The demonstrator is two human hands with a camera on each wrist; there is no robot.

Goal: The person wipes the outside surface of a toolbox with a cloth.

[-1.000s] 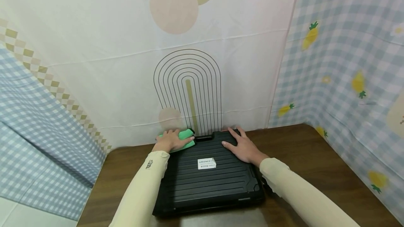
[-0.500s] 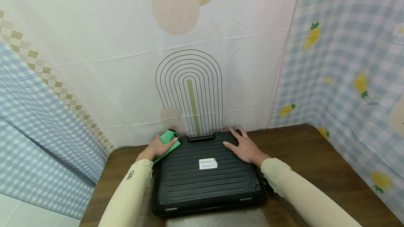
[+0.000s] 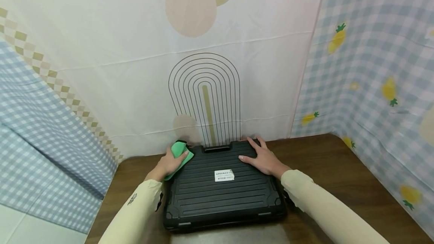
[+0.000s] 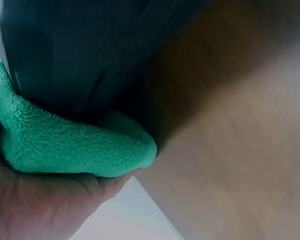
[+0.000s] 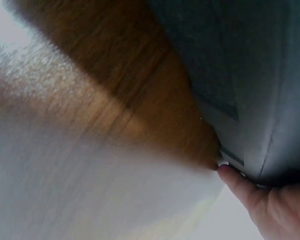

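Note:
In the head view a black hard-shell case [image 3: 220,195] with a ribbed lid and a white label [image 3: 224,175] lies shut on the table. My left hand [image 3: 169,163] grips a green cloth [image 3: 178,150] folded over the case's far left corner, thumb on top. Fluffy green cloth [image 4: 80,145] lies between palm and case side in the left wrist view. My right hand [image 3: 266,160] rests on the far right corner, fingers spread and thumb on the lid. Close up, a finger [image 5: 235,182] of it touches the lower side of the case [image 5: 240,85].
The brown wooden table [image 3: 315,165] extends to both sides of the case. A white printed cloth [image 3: 142,86] hangs right behind it, with blue checked cloths [image 3: 376,55] at left and right. The case's carry handle [image 3: 217,148] faces the back.
My left hand has moved left with the green cloth, from the case's back edge by the handle to its left corner. The right hand has stayed in place.

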